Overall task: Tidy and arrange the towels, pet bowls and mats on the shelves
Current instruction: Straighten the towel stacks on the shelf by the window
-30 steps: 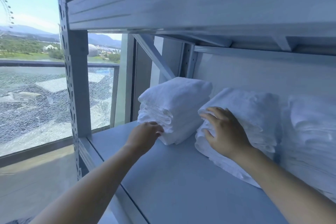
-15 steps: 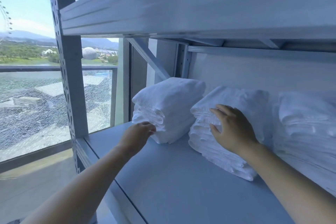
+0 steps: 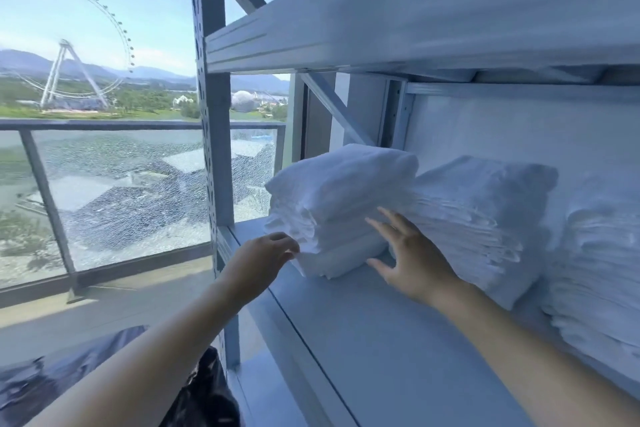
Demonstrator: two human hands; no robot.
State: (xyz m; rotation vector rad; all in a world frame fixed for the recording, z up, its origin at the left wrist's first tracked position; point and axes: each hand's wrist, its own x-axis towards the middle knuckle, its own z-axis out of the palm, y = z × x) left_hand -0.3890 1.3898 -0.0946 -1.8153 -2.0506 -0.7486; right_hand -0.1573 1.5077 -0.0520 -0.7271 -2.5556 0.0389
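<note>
Moved the right hand (image 3: 412,260) off the top of the middle towel stack (image 3: 478,211), down against the right side of the left towel stack (image 3: 339,191), fingers spread. Swung the view leftward, bringing a Ferris wheel (image 3: 64,44) and a dark bag (image 3: 204,392) into sight.

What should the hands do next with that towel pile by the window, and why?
Probably square up the left towel stack between both hands: the left hand is at its front corner, the open right hand by its other side, and its folded edges look uneven.
</note>
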